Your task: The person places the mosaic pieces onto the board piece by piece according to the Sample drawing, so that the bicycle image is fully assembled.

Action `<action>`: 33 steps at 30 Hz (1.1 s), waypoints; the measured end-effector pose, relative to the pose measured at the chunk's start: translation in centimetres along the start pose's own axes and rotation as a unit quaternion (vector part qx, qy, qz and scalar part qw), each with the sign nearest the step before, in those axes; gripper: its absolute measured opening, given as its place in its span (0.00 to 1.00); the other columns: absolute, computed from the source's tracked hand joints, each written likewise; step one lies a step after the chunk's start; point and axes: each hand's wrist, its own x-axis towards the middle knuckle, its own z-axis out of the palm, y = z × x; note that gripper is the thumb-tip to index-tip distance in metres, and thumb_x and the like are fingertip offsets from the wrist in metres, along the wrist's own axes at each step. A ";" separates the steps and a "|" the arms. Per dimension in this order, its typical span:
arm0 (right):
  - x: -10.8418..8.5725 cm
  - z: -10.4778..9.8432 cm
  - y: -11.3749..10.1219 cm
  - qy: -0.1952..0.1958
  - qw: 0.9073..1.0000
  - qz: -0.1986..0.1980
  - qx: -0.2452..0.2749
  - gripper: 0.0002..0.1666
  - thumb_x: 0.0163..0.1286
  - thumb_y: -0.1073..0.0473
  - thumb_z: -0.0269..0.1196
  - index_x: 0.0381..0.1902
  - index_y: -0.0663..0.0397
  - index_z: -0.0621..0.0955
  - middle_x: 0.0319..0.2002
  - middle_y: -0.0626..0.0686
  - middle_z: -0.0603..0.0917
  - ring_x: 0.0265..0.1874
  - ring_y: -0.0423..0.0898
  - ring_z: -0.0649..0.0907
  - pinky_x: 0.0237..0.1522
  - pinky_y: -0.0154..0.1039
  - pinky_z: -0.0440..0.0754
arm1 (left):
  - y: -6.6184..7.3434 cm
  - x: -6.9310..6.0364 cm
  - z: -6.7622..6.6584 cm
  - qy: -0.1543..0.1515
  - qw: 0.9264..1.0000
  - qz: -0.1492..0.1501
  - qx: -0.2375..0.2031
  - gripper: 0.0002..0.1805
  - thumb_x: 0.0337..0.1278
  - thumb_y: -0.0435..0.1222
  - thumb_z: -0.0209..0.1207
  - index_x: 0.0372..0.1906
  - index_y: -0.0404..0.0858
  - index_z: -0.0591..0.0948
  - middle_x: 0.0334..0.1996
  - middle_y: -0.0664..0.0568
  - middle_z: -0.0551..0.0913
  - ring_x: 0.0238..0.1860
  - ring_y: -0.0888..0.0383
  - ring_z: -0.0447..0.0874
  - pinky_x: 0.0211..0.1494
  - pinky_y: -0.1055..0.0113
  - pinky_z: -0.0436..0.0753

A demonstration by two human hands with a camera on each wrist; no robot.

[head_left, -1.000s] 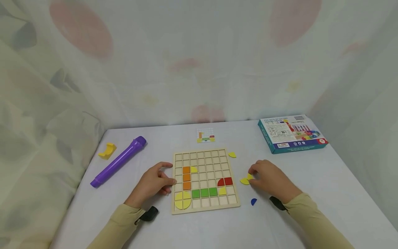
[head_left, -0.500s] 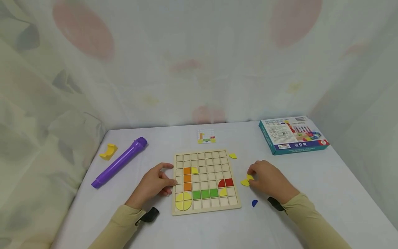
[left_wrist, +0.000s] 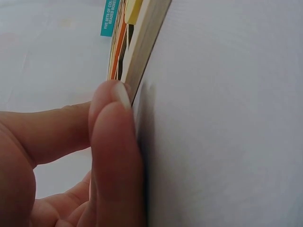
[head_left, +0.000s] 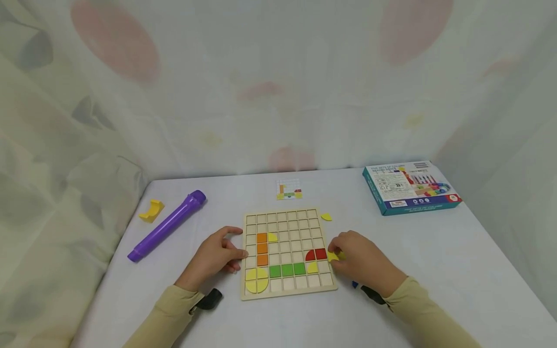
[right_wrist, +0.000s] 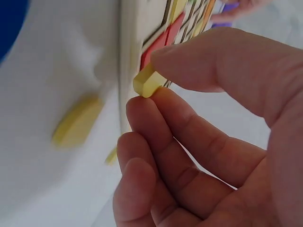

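Note:
In the head view a wooden grid board point(head_left: 284, 289) lies on the table, with orange, green, red and yellow tiles set in its squares. My left hand point(head_left: 213, 253) touches the board's left edge with index finger and thumb apart; the left wrist view has the thumb point(left_wrist: 116, 151) against the wooden rim. Beside the board's right edge, my right hand point(head_left: 363, 258) pinches a yellow quarter-circle tile point(right_wrist: 149, 82) between thumb and fingertips. Another yellow tile point(right_wrist: 78, 123) lies on the table below that hand. A blue tile point(head_left: 355, 284) is partly hidden by the right wrist.
One loose yellow tile point(head_left: 326, 217) lies off the board's upper right corner. A pattern card point(head_left: 289, 189) is behind the board. To the left are a purple tube point(head_left: 167, 226) and a yellow curved block point(head_left: 152, 211); a flat box point(head_left: 411, 187) sits at the back right.
My right hand has lifted a yellow tile off the table and moved left with it, close to the board's right edge. The left hand stays at the board's left edge.

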 end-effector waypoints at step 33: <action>-0.5 1.7 -1.8 0.006 0.996 -0.079 -0.034 0.10 0.62 0.56 0.80 0.40 0.49 0.90 0.33 0.40 0.84 0.37 0.39 0.75 0.40 0.35 0.82 | 0.3 -0.1 0.0 0.003 1.000 -0.009 0.005 0.39 0.57 0.38 0.79 0.73 0.49 0.75 0.34 0.45 0.85 0.24 0.53 0.88 0.30 0.62 0.90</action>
